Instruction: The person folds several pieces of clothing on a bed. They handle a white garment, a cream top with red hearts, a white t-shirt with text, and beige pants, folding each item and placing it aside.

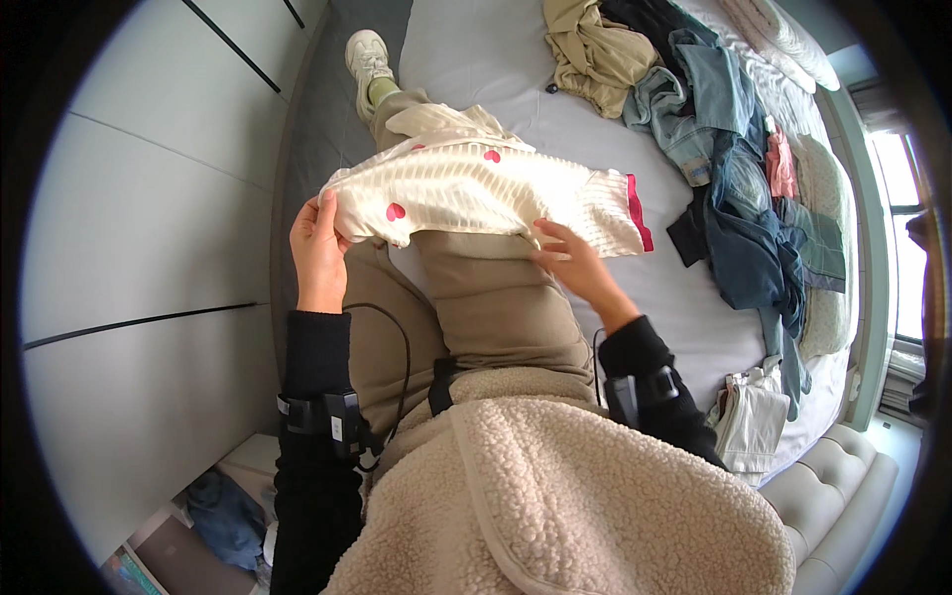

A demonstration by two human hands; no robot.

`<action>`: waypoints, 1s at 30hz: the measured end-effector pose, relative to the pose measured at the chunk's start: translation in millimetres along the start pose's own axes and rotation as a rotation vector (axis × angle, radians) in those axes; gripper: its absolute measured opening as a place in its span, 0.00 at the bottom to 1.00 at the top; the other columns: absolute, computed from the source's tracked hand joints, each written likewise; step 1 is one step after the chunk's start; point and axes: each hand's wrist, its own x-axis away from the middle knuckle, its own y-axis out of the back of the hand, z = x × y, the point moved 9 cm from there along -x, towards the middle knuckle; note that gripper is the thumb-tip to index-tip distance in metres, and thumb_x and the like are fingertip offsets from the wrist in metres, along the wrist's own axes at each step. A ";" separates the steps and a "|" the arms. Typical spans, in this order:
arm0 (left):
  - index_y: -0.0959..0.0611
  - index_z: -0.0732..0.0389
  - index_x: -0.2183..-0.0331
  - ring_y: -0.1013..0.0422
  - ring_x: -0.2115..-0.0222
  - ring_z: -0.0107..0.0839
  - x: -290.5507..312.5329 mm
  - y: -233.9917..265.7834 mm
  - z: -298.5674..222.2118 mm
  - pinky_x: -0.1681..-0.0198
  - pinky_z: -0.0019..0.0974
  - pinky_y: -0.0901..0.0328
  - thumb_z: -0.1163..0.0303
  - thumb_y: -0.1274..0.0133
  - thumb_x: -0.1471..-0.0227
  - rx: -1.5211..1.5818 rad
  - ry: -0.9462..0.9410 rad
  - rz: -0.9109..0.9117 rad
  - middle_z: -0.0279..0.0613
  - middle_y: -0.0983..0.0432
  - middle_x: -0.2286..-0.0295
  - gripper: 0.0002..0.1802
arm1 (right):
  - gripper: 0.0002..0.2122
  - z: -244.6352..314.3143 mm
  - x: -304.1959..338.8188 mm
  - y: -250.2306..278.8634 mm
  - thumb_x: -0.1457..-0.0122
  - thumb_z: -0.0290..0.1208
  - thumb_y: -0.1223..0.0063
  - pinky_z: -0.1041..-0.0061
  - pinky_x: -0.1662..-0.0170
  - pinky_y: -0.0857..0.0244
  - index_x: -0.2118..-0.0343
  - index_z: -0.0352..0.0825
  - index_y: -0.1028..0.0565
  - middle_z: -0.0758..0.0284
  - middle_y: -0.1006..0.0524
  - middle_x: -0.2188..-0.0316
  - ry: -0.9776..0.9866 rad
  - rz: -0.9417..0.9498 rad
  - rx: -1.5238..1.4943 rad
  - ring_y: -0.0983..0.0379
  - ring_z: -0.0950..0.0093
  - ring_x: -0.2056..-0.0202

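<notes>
A cream striped garment [456, 198] with red hearts and a red-trimmed end lies across my thighs, partly bunched at its far side. My left hand [319, 248] is closed on its left edge, thumb on top of the cloth. At the garment's near edge, right of the middle, my right hand [583, 270] rests with thumb and fingers apart, the fingertips touching the fabric. Beneath the cloth are my brown trousers [506, 307].
I sit on a bed with a grey sheet [476, 59]. Heaped along its right side are jeans [744, 218], a khaki garment [595, 55] and a pink piece [780, 164]. Folded white trousers [751, 416] lie nearer. Pale cabinet fronts [159, 228] stand at left.
</notes>
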 end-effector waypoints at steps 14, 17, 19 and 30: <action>0.22 0.61 0.53 0.25 0.72 0.22 12.8 -94.5 -140.2 0.67 0.28 0.28 0.68 0.52 0.39 -0.352 -0.329 0.225 0.35 0.22 0.72 0.14 | 0.13 -18.8 -38.3 27.8 0.46 0.31 0.44 0.71 0.62 0.30 0.58 0.33 0.22 0.60 0.20 0.65 0.025 -0.086 0.094 0.21 0.69 0.66; 0.20 0.63 0.56 0.25 0.68 0.22 21.0 -116.4 -159.1 0.63 0.27 0.29 0.70 0.53 0.39 -0.380 -0.361 0.323 0.37 0.21 0.67 0.13 | 0.19 -5.1 -31.2 9.0 0.49 0.29 0.41 0.66 0.53 0.32 0.52 0.36 0.25 0.58 0.22 0.57 0.269 -0.024 0.485 0.25 0.62 0.55; 0.19 0.64 0.56 0.25 0.65 0.22 25.4 -126.5 -164.7 0.62 0.26 0.30 0.72 0.52 0.40 -0.408 -0.383 0.365 0.38 0.20 0.65 0.12 | 0.24 2.3 -24.6 3.1 0.52 0.28 0.39 0.64 0.49 0.34 0.49 0.39 0.27 0.57 0.26 0.51 0.370 -0.171 0.644 0.29 0.58 0.51; 0.19 0.69 0.61 0.24 0.66 0.23 11.3 -116.6 -167.7 0.61 0.25 0.31 0.79 0.43 0.50 -0.612 -0.469 0.297 0.43 0.19 0.66 0.12 | 0.09 59.8 -27.4 147.3 0.47 0.37 0.46 0.65 0.65 0.30 0.66 0.42 0.18 0.64 0.19 0.72 0.085 -0.848 0.611 0.22 0.61 0.68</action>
